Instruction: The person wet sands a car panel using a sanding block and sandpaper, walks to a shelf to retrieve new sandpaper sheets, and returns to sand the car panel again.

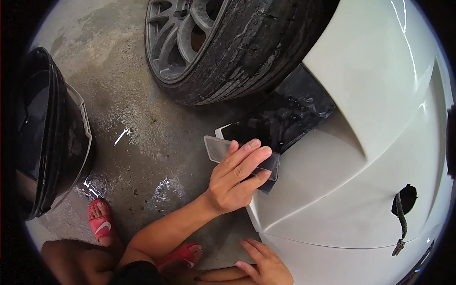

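Note:
My left hand is closed on a thin dark sheet, its fingers pressed against the sheet at the lower corner of a white car body panel. A flat, translucent grey piece sticks out on the left side of that hand; whether it joins the dark sheet is hidden. My right hand has its fingers spread at the bottom, beside the panel's lower edge, with nothing visible in it.
A tyre on a grey wheel stands at the top, next to a black wheel-arch liner. At left is a black bucket. A cable hangs from a panel hole. The concrete floor is wet; feet wear red slides.

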`<control>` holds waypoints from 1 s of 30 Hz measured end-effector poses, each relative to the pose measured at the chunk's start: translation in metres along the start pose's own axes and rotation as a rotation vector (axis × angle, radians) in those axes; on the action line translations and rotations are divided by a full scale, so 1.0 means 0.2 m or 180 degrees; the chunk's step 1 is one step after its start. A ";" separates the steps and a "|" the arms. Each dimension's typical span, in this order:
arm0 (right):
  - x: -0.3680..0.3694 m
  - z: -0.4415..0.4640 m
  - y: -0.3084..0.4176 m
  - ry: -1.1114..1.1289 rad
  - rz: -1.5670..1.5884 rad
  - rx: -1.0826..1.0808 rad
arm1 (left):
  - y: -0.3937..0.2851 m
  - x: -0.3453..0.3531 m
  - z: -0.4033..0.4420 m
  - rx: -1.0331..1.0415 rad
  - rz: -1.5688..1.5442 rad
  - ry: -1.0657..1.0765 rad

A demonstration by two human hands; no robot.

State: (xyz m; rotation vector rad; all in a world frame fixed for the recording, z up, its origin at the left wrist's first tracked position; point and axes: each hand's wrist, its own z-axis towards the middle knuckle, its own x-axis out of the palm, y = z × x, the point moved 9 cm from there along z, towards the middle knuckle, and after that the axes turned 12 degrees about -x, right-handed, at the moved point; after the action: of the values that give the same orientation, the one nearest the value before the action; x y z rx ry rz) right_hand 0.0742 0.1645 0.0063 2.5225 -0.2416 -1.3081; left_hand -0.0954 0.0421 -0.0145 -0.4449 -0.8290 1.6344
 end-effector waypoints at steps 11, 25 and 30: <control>-0.01 -0.06 -0.03 -0.0145 0.0060 -0.0026 | 0.03 0.02 0.12 0.0311 -0.0163 -0.0189; -0.01 -0.09 -0.01 -0.0123 -0.0017 -0.0224 | 0.01 0.03 0.27 0.0738 -0.0168 -0.0179; -0.02 -0.07 -0.01 -0.0179 -0.0150 -0.0274 | 0.01 0.03 0.24 0.0689 -0.0202 -0.0128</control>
State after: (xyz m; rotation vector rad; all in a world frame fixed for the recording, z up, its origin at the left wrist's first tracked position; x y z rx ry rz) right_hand 0.0828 0.1704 0.0168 2.4362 -0.1353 -1.3782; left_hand -0.1309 0.0351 0.0167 -0.2320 -0.6797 1.6569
